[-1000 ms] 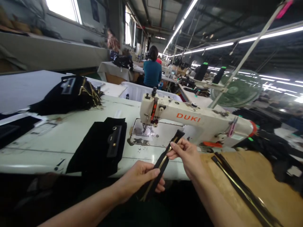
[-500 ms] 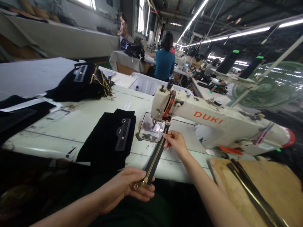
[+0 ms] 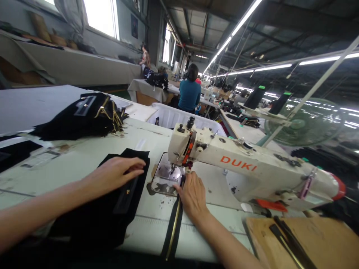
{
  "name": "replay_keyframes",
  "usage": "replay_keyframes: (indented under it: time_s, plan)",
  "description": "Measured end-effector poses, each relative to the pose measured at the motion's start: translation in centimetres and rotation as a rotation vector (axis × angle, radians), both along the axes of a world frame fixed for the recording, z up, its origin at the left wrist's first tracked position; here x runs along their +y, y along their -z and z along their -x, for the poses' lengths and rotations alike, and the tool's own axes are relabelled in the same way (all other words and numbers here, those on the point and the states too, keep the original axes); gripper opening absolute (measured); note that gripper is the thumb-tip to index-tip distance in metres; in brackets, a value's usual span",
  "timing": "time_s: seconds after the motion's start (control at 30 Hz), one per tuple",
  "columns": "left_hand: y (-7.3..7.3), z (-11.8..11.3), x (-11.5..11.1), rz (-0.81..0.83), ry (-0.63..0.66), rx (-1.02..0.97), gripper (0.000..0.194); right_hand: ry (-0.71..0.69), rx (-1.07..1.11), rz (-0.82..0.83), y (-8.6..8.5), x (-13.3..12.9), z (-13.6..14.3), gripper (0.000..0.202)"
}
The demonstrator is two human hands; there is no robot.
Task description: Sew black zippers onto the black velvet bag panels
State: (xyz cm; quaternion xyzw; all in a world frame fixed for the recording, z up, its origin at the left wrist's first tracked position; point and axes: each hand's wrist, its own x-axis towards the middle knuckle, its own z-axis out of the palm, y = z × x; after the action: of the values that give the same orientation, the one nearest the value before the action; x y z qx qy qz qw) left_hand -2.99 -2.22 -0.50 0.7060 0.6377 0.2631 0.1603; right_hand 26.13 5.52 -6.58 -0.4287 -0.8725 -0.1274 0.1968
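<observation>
One metal zipper [image 3: 175, 220] reaches the worktop's [image 3: 148, 228] front edge, held in our right hand [image 3: 193, 192], apparently being positioned, while our open left hand [image 3: 119, 171], over black fabric panels [image 3: 92, 224], likely must pinch one next.

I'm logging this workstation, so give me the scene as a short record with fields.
Left hand: left hand over the black fabric panel; whether it touches is unclear
Right hand: right hand on the upper end of the black zipper strip, beside the needle plate
Machine: white sewing machine, marked DUKI in orange
Left rear: pile of black pieces with gold-coloured metal parts
Right: tan board bearing dark strips
</observation>
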Motion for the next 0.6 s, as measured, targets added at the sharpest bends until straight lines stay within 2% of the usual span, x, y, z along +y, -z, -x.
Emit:
replay_keyframes:
  time_s: [0.1, 0.2, 0.33, 0.4, 0.47, 0.5, 0.6]
  plan:
    - [0.8, 2.4, 5.9, -0.097, 0.023, 0.095, 0.067, -0.114, -0.023, 0.022, 0.3, 0.2, -0.2, 0.009]
    - [2.0, 3.3, 8.6, -0.062, 0.068, 0.078, 0.068, -0.212, -0.043, 0.041, -0.1, 0.1, -0.8, 0.011]
    - [2.7, 3.7, 8.8, 0.008, 0.113, 0.004, 0.046, -0.351, 0.042, 0.224, -1.4, -0.4, -2.7, 0.008]
    - [2.6, 3.6, 8.3, 0.045, 0.158, -0.063, 0.034, -0.412, 0.085, 0.326, -1.9, -0.6, -3.4, 0.032]
    - [2.2, 3.0, 7.7, 0.074, 0.219, -0.135, 0.030, -0.431, 0.067, 0.334, -2.2, -0.6, -3.4, 0.051]
    - [2.0, 2.5, 7.3, 0.086, 0.248, -0.167, 0.029, -0.426, 0.053, 0.315, -2.1, -0.5, -3.1, 0.054]
    - [2.1, 0.0, 6.8, 0.100, 0.315, -0.226, 0.031, -0.399, 0.076, 0.263, -1.3, 0.3, -1.4, 0.050]
